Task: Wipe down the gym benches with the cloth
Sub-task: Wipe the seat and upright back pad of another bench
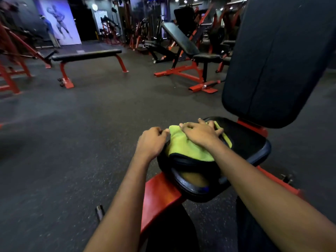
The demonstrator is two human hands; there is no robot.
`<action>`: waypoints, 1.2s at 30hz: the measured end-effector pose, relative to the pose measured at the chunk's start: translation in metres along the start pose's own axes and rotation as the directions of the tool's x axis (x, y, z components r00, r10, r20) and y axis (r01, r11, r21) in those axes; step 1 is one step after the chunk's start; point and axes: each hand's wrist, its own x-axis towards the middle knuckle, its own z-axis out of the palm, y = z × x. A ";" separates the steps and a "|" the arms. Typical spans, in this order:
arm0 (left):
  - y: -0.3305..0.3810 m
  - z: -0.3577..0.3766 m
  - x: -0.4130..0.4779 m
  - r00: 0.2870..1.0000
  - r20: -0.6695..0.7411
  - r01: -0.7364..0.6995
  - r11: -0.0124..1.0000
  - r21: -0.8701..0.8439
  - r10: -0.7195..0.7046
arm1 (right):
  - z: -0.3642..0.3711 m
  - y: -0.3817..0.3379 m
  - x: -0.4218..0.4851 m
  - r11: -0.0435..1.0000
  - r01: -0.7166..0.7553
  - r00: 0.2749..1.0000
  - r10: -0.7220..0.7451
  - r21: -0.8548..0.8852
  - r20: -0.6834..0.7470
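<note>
A yellow-green cloth (187, 148) with a dark edge lies spread over the black padded seat (245, 142) of a red-framed bench right in front of me. My right hand (200, 132) presses flat on the cloth with fingers spread. My left hand (151, 140) is at the seat's left edge, its fingertips pinching the cloth's left corner. The tall black backrest (278, 57) rises to the right of the seat. The seat's near end shows worn, torn padding (194, 179).
A flat black bench (87, 54) on red legs stands at the far left. An incline bench (181, 40) with a red frame stands at the far middle. Red machines line the back wall. Dark rubber floor (81, 124) lies between. A person stands far left by a poster.
</note>
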 end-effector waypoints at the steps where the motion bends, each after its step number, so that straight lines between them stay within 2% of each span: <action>1: 0.008 0.003 0.004 0.999 0.054 -0.009 1.000 0.025 0.007 | -0.006 0.003 0.006 1.000 0.015 1.000 -0.015 -0.008 0.007; 3: 0.021 0.009 0.013 0.993 0.103 -0.056 0.997 0.047 0.051 | -0.019 0.016 0.016 0.994 0.047 0.999 -0.045 -0.099 0.024; 5: 0.034 0.016 0.020 0.987 0.087 -0.134 0.991 0.019 0.132 | -0.031 0.032 0.018 0.986 0.033 0.999 -0.025 -0.165 0.047; 7: 0.051 0.021 0.029 0.969 0.078 -0.234 0.972 -0.026 0.236 | -0.046 0.048 0.014 0.991 -0.019 1.000 0.022 -0.133 0.019; 9: 0.070 0.026 0.039 0.942 0.064 -0.328 0.944 -0.033 0.330 | -0.064 0.066 0.007 0.997 -0.047 0.994 0.042 -0.053 -0.104; 11: 0.097 0.033 0.051 0.918 -0.006 -0.395 0.918 -0.028 0.395 | -0.086 0.085 0.002 0.997 -0.041 0.952 0.057 0.059 -0.299; 13: 0.125 0.044 0.055 0.898 -0.188 -0.416 0.906 -0.076 0.397 | -0.107 0.098 -0.005 0.992 -0.015 0.859 0.076 0.123 -0.507; 15: 0.147 0.057 0.050 0.844 -0.445 -0.406 0.899 -0.165 0.299 | -0.122 0.100 -0.008 0.984 0.028 0.757 0.095 0.179 -0.646; 16: 0.169 0.074 0.049 0.813 -0.519 -0.437 0.866 -0.244 0.264 | -0.135 0.109 -0.006 0.979 0.043 0.687 0.116 0.199 -0.718; 17: 0.190 0.090 0.046 0.822 -0.508 -0.462 0.824 -0.328 0.258 | -0.148 0.117 -0.003 0.974 0.058 0.642 0.131 0.218 -0.755; 18: 0.207 0.106 0.043 0.852 -0.439 -0.470 0.785 -0.404 0.284 | -0.159 0.123 0.002 0.970 0.081 0.620 0.130 0.227 -0.773; 20: 0.245 0.146 0.040 0.892 -0.240 -0.453 0.757 -0.471 0.384 | -0.183 0.143 0.004 0.963 0.118 0.614 0.120 0.241 -0.780; 21: 0.259 0.161 0.040 0.898 -0.158 -0.433 0.760 -0.484 0.411 | -0.193 0.152 0.003 0.953 0.148 0.583 0.130 0.263 -0.802; 23: 0.284 0.184 0.045 0.919 -0.082 -0.371 0.779 -0.505 0.385 | -0.210 0.172 0.001 0.940 0.226 0.388 0.154 0.256 -0.909; 24: 0.295 0.192 0.045 0.935 -0.088 -0.338 0.789 -0.512 0.344 | -0.217 0.185 0.003 0.940 0.239 0.272 0.176 0.244 -0.946; 25: 0.301 0.197 0.043 0.948 -0.111 -0.310 0.790 -0.529 0.298 | -0.222 0.195 0.005 0.932 0.252 0.203 0.210 0.259 -0.956; 26: 0.306 0.201 0.039 0.958 -0.140 -0.286 0.785 -0.549 0.251 | -0.227 0.204 0.010 0.910 0.274 0.211 0.259 0.311 -0.943; 27: 0.309 0.205 0.034 0.966 -0.154 -0.260 0.778 -0.572 0.210 | -0.232 0.211 0.016 0.865 0.303 0.303 0.310 0.400 -0.901; 29: 0.309 0.211 0.030 0.978 -0.157 -0.207 0.773 -0.600 0.139 | -0.237 0.215 0.031 0.737 0.336 0.563 0.341 0.586 -0.753; 30: 0.307 0.213 0.032 0.984 -0.147 -0.174 0.773 -0.610 0.105 | -0.238 0.213 0.037 0.696 0.335 0.649 0.317 0.635 -0.691; 31: 0.305 0.213 0.037 0.988 -0.133 -0.141 0.775 -0.616 0.074 | -0.238 0.209 0.041 0.683 0.338 0.683 0.294 0.647 -0.668; 33: 0.302 0.213 0.053 0.992 -0.123 -0.097 0.777 -0.622 0.025 | -0.234 0.203 0.049 0.662 0.389 0.646 0.300 0.641 -0.702; 36: 0.292 0.210 0.075 0.984 -0.174 -0.136 0.785 -0.604 0.037 | -0.227 0.198 0.054 0.649 0.423 0.563 0.358 0.632 -0.744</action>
